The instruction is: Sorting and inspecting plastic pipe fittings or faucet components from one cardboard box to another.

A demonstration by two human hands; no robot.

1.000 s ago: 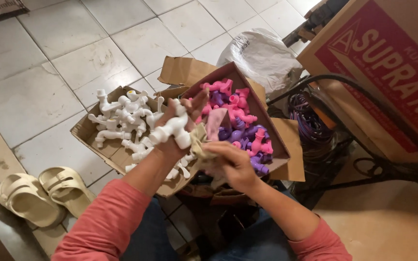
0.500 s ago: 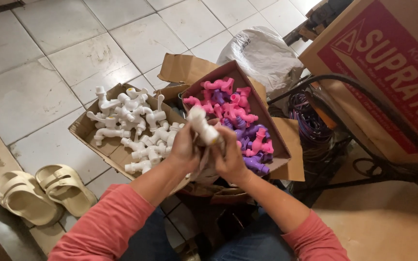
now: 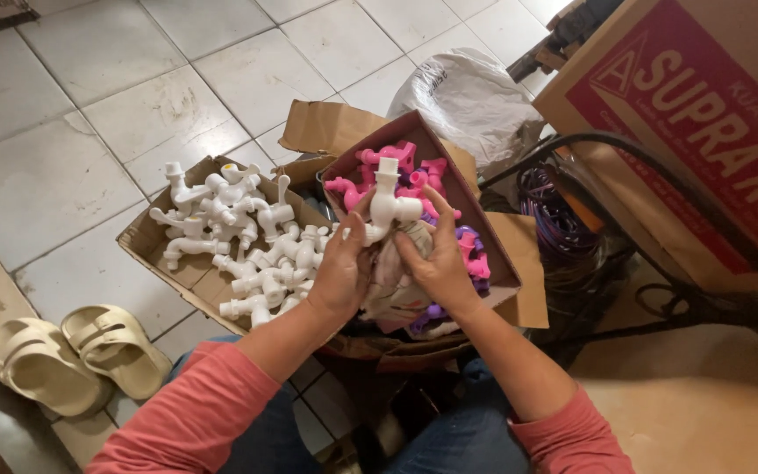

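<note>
1. As I hold the white tap [image 3: 386, 204] upright above the near edge of the pink box [image 3: 475, 230], my left hand [image 3: 341, 274] pinches its spout end, fingers clamped.
2. My right hand [image 3: 436, 262] presses a rag [image 3: 389, 272] against its body, fingers curled on both.
3. It looks like light, stiff plastic, smooth enough to slip, I judge; the knob on top seems the weak part.
4. Best hold: the thick body, not the handle.
5. More white taps [image 3: 234, 226] lie in the left box [image 3: 146, 235] on the floor [image 3: 63, 132].
</note>
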